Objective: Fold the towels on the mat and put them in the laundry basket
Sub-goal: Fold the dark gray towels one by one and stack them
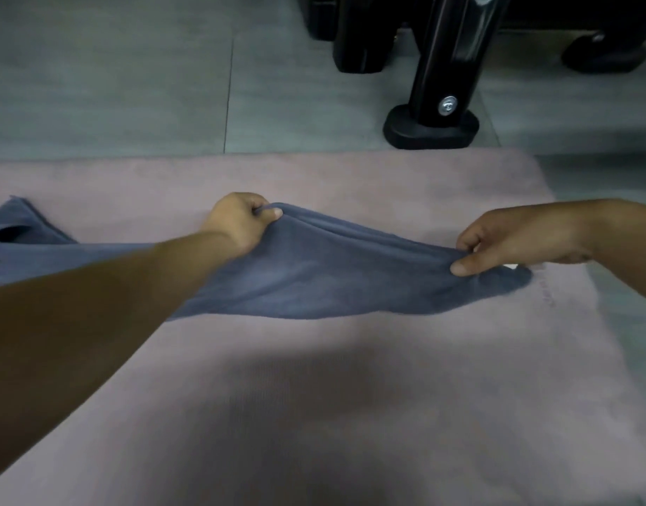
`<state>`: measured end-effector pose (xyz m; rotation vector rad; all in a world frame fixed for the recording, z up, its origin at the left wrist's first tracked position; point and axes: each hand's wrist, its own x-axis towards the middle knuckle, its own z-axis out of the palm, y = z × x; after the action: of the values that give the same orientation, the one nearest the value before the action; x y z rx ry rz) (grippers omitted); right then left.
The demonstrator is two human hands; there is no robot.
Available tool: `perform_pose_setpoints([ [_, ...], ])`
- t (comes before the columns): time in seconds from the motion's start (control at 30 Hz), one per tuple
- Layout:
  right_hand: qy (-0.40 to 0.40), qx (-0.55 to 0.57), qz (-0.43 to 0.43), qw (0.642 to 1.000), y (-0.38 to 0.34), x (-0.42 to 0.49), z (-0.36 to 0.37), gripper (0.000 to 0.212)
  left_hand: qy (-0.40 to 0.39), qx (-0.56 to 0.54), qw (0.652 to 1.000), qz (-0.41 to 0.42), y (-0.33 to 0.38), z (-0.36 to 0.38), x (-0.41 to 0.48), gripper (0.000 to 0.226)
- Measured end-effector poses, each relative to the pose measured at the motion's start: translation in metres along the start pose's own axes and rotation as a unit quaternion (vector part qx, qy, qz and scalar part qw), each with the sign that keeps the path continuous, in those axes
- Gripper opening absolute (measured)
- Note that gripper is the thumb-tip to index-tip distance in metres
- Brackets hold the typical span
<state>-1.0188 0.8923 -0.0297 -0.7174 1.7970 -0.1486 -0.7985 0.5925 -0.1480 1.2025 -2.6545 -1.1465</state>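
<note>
**A:** The pink mat [314,414] is filling most of the view beneath you. Grey floor tiles [113,85] are showing beyond its far edge.

**B:** You are holding the blue-grey towel [314,279] over the mat's far half, and it is sagging slack between your hands. More blue cloth is lying at the left edge, partly behind your forearm. Whether it is the same towel cannot be told.

**A:** A black stand [442,67] is resting on the tiles just past the mat, right of centre.

**B:** Your left hand [237,222] is clenching a bunched fold of the towel, with the fingers curling round it. Your right hand [515,239] is pinching the towel's other end between thumb and fingers, near the mat's right edge.

**A:** A silver bolt [446,105] is glinting low on the stand.
</note>
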Motion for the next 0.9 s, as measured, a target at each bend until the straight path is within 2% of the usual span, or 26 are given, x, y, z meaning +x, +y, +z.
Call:
perform_pose_setpoints([
  [0.07, -0.082, 0.076, -0.016, 0.994, 0.009, -0.017, -0.005, 0.025, 0.009, -0.001, 1.000, 0.004, -0.001, -0.007, 0.002, 0.028],
  [0.13, -0.082, 0.154, -0.057, 0.983, 0.017, -0.023, -0.006, 0.022, -0.004, 0.027, 1.000, 0.004, -0.002, -0.013, 0.004, 0.027],
  [0.17, -0.047, 0.209, -0.072, 0.974, 0.021, -0.018, -0.005, 0.016, -0.014, 0.057, 0.998, -0.001, -0.002, -0.013, 0.004, 0.024],
  [0.23, 0.073, 0.329, -0.075, 0.939, 0.033, 0.002, -0.004, 0.009, -0.008, 0.100, 0.995, -0.020, 0.001, -0.002, 0.003, 0.012],
  [0.27, 0.144, 0.343, -0.072, 0.925, 0.044, 0.020, -0.005, 0.009, -0.001, 0.107, 0.994, -0.026, 0.007, 0.006, 0.001, 0.007],
  [0.3, 0.223, 0.309, -0.057, 0.923, 0.056, 0.038, -0.007, 0.010, 0.001, 0.113, 0.993, -0.019, 0.014, 0.015, -0.001, 0.009],
  [0.37, 0.352, 0.153, -0.029, 0.923, 0.074, 0.070, -0.011, 0.005, -0.029, 0.118, 0.992, 0.035, 0.030, 0.036, -0.002, 0.017],
  [0.4, 0.383, 0.091, -0.031, 0.919, 0.079, 0.083, -0.012, 0.006, -0.052, 0.106, 0.991, 0.066, 0.039, 0.047, -0.001, 0.023],
  [0.47, 0.406, 0.035, -0.023, 0.913, 0.082, 0.095, -0.017, 0.021, -0.106, 0.087, 0.986, 0.099, 0.059, 0.067, 0.003, 0.035],
  [0.5, 0.404, 0.005, 0.006, 0.915, 0.082, 0.097, -0.020, 0.032, -0.117, 0.114, 0.980, 0.112, 0.067, 0.076, 0.006, 0.041],
  [0.57, 0.332, -0.025, 0.087, 0.939, 0.086, 0.096, -0.026, 0.047, -0.093, 0.207, 0.966, 0.128, 0.077, 0.087, 0.013, 0.046],
  [0.63, 0.200, 0.067, 0.107, 0.972, 0.098, 0.090, -0.027, 0.036, -0.074, 0.245, 0.962, 0.099, 0.080, 0.090, 0.021, 0.035],
  [0.67, 0.154, 0.149, 0.075, 0.974, 0.105, 0.086, -0.026, 0.025, -0.077, 0.233, 0.967, 0.071, 0.080, 0.090, 0.024, 0.027],
  [0.7, 0.137, 0.247, 0.031, 0.959, 0.114, 0.084, -0.025, 0.014, -0.081, 0.212, 0.973, 0.045, 0.080, 0.090, 0.027, 0.021],
  [0.77, 0.169, 0.432, -0.047, 0.885, 0.127, 0.085, -0.025, 0.008, -0.055, 0.180, 0.982, 0.033, 0.082, 0.090, 0.031, 0.015],
  [0.8, 0.203, 0.487, -0.064, 0.847, 0.130, 0.089, -0.027, 0.008, -0.023, 0.170, 0.984, 0.038, 0.085, 0.090, 0.034, 0.014],
  [0.9, 0.322, 0.496, -0.054, 0.805, 0.126, 0.113, -0.036, 0.004, 0.094, 0.143, 0.985, 0.019, 0.099, 0.088, 0.041, 0.017],
])
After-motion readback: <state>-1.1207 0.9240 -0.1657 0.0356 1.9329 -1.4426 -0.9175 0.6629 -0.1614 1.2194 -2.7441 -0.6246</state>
